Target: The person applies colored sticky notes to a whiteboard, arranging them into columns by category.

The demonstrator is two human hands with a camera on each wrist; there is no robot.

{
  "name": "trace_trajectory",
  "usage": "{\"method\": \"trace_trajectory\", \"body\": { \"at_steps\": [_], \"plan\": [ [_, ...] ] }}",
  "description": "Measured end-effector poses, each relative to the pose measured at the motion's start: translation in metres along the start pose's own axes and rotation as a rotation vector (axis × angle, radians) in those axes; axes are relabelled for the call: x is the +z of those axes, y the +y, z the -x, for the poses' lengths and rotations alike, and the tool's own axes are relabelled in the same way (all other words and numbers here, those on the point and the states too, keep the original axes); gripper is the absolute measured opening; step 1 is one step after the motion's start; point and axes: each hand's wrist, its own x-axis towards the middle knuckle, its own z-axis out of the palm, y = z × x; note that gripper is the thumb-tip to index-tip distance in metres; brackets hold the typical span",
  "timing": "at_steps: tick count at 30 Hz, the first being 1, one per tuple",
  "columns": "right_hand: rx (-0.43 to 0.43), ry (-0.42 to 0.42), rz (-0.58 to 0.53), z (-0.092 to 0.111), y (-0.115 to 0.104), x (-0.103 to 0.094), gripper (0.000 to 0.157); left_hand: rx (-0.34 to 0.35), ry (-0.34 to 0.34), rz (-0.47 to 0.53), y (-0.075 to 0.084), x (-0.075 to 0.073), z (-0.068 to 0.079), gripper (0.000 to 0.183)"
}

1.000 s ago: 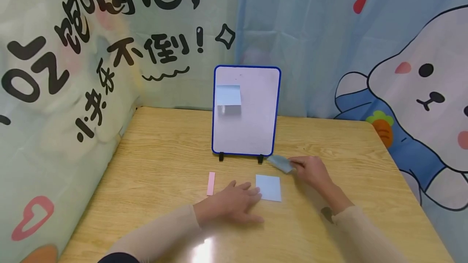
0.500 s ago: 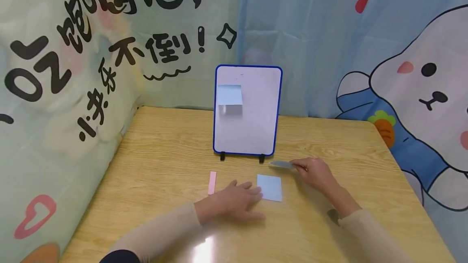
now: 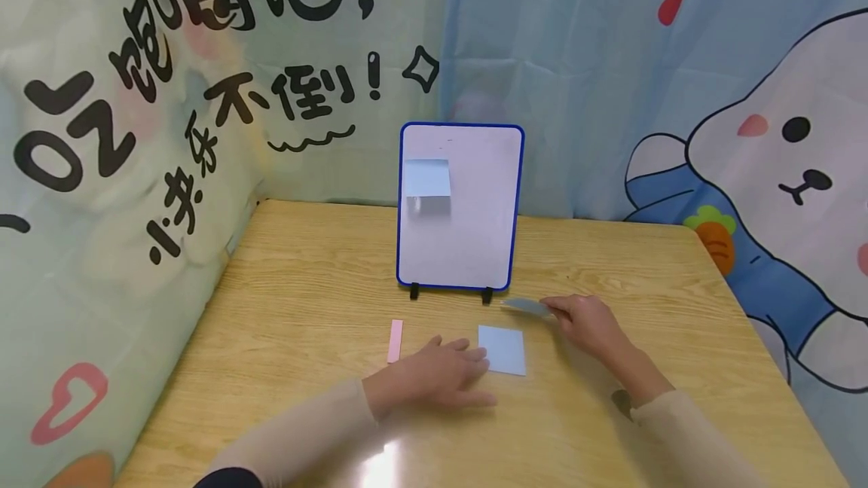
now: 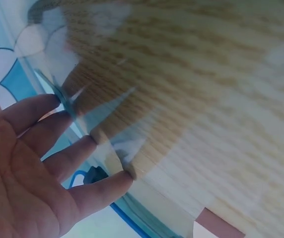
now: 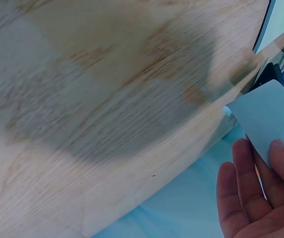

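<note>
My right hand [image 3: 588, 326] pinches a light blue sticky note [image 3: 527, 306] by its edge, just in front of the whiteboard's lower right corner. In the right wrist view the thumb lies across this note [image 5: 268, 114], and one far corner curls. My left hand [image 3: 434, 373] is spread palm down over the table, fingers extended, fingertips right at the left edge of a blue sticky note pad [image 3: 503, 352]. The whiteboard [image 3: 468, 247] has a blue frame and stands upright. Another blue sticky note [image 3: 427, 178] clings to its upper left, its lower edge lifting away.
A narrow pink paper strip [image 3: 395, 341] lies on the wooden table [image 3: 312, 269], left of the pad. Two small black feet [image 3: 487, 295] support the whiteboard. Printed curtains [image 3: 576, 81] hang behind the table and along its left side.
The note in my right hand has tipped from a broad face to a nearly edge-on view, and that hand has shifted slightly right. My left hand stays beside the pad.
</note>
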Motion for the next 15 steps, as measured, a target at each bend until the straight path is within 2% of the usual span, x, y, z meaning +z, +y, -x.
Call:
{"method": "trace_trajectory", "body": {
  "at_steps": [4,10,12,15],
  "plan": [
    [-0.002,-0.006,0.01,0.0,-0.001,-0.002,0.019,0.021,0.013,-0.007,-0.001,-0.002,0.0,0.073],
    [-0.029,0.0,0.027,-0.002,-0.001,-0.005,0.019,0.1,0.088,-0.034,-0.007,-0.01,-0.001,0.051],
    [-0.042,0.01,0.034,-0.003,0.0,-0.006,0.019,0.098,0.109,0.003,-0.012,-0.014,0.001,0.053],
    [-0.063,0.028,0.045,-0.005,0.001,-0.007,0.019,0.072,0.157,0.117,-0.024,-0.026,0.004,0.058]
  ]
}}
